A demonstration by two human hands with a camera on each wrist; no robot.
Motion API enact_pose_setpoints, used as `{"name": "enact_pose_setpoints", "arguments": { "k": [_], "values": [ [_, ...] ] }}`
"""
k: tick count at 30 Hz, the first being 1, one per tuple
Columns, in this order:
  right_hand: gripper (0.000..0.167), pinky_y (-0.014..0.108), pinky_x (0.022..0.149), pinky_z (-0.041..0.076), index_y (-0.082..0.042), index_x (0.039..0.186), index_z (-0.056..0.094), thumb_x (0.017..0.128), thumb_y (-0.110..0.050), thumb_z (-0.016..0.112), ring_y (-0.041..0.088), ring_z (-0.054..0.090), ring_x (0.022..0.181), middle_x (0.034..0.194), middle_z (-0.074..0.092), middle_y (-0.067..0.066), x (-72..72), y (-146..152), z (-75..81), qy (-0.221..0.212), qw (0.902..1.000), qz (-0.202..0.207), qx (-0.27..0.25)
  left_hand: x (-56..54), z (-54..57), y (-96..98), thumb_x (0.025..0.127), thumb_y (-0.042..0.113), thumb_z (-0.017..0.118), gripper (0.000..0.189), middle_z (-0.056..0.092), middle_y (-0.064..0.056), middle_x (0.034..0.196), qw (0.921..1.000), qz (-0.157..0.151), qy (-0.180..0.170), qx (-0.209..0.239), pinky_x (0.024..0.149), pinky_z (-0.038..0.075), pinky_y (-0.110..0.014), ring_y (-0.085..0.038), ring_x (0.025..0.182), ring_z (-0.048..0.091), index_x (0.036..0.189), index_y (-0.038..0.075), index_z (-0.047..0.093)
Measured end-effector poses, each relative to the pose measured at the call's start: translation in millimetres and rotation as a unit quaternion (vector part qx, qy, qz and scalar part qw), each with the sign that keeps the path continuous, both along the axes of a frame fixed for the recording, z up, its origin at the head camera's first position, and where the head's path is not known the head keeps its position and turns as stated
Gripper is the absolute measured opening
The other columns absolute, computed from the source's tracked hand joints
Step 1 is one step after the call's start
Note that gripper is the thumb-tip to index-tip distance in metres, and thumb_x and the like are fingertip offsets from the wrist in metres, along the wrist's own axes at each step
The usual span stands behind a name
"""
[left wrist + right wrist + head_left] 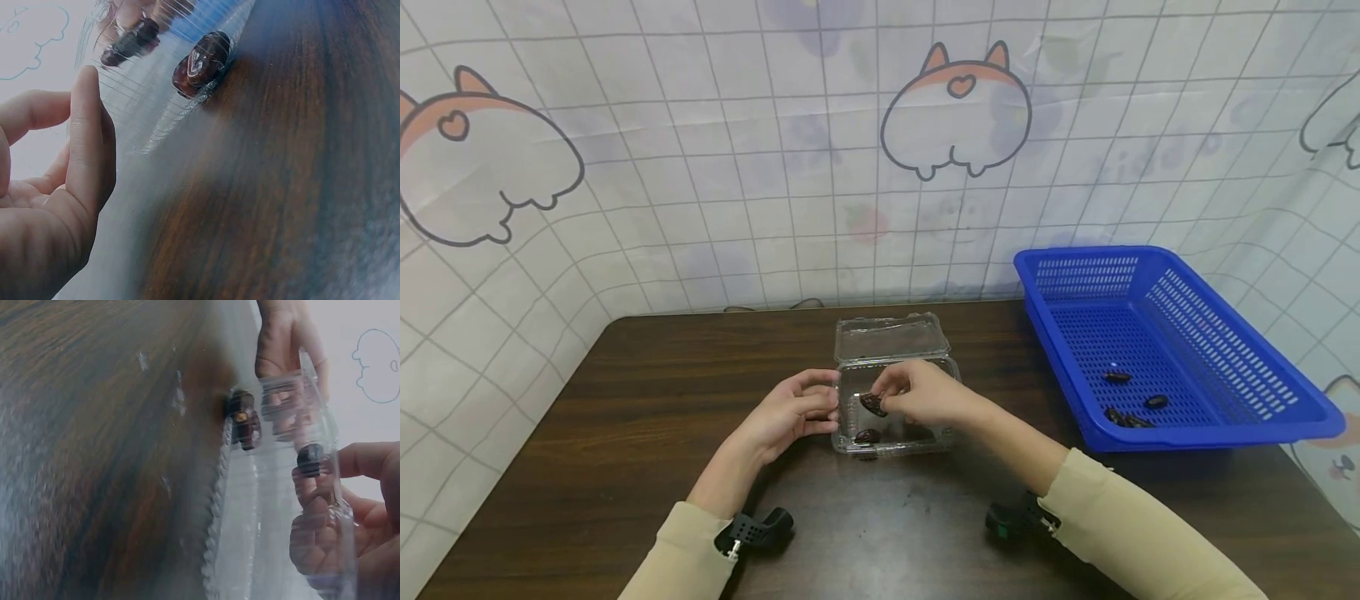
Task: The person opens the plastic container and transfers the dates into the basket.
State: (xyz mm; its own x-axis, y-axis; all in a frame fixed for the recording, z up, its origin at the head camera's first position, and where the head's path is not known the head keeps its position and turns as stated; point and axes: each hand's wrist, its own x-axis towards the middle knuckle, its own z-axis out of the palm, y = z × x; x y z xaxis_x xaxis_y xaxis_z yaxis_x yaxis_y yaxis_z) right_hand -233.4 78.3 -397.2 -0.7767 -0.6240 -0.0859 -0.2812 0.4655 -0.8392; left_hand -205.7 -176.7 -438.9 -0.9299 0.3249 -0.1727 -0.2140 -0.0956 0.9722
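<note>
A clear plastic clamshell box stands on the table with its lid folded back. My right hand reaches into the box and pinches a dark, wrinkled date between thumb and fingers. Another dark date lies in the box's near left corner; the left wrist view shows it as a glossy brown shape by the wall. With fairly straight fingers my left hand touches the left side of the box. In the right wrist view the held date appears through the clear plastic.
A blue slotted basket stands on the right side of the dark wooden table, with several dates inside. Behind the table hangs a white gridded cloth with cartoon prints. Black camera mounts sit on both wrists.
</note>
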Motion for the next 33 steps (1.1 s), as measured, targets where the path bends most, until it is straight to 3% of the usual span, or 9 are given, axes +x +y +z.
{"name": "enact_pose_setpoints", "arguments": {
  "k": [11, 24, 29, 33],
  "values": [
    [0.021, 0.030, 0.057, 0.051, -0.004, 0.116, 0.071, 0.097, -0.007, 0.063, 0.017, 0.058, 0.064, 0.095, 0.069, 0.004, 2.7, 24, 16.9, 0.002, 0.9999, -0.001, -0.013, -0.2, -1.0, 0.2, 0.102, 0.002, 0.060, 0.051, 0.062, -0.006, 0.097, 1.0000, -0.002, 0.000, 0.003, 0.080, 0.061, -0.033, -0.016, 0.080, 0.066, 0.147, -0.005, 0.039],
    [0.020, 0.034, 0.063, 0.056, -0.005, 0.118, 0.071, 0.099, -0.008, 0.063, 0.024, 0.063, 0.074, 0.104, 0.070, 0.005, 9.5, 51, 39.0, 0.033, 0.9994, -0.006, 0.004, 1.1, 1.4, -0.6, 0.102, 0.003, 0.061, 0.052, 0.061, -0.006, 0.099, 1.0000, -0.007, 0.001, 0.000, 0.081, 0.061, -0.033, -0.017, 0.081, 0.067, 0.148, -0.003, 0.039],
    [0.021, 0.035, 0.061, 0.053, -0.007, 0.119, 0.071, 0.100, -0.009, 0.063, 0.025, 0.062, 0.073, 0.105, 0.069, 0.005, 13.2, 62, 47.8, 0.039, 0.9991, -0.014, 0.005, 1.2, 0.7, 0.2, 0.102, 0.002, 0.061, 0.052, 0.060, -0.007, 0.099, 1.0000, -0.004, -0.005, 0.001, 0.080, 0.061, -0.033, -0.017, 0.081, 0.067, 0.149, -0.001, 0.039],
    [0.021, 0.042, 0.068, 0.058, -0.007, 0.120, 0.070, 0.101, -0.011, 0.064, 0.027, 0.063, 0.081, 0.108, 0.069, 0.006, 17.4, 71, 56.0, 0.043, 0.9988, -0.023, 0.004, 0.9, 1.0, 0.3, 0.102, 0.002, 0.060, 0.052, 0.060, -0.006, 0.099, 1.0000, -0.006, -0.004, 0.000, 0.080, 0.061, -0.033, -0.017, 0.081, 0.067, 0.149, -0.002, 0.039]
  ]
}}
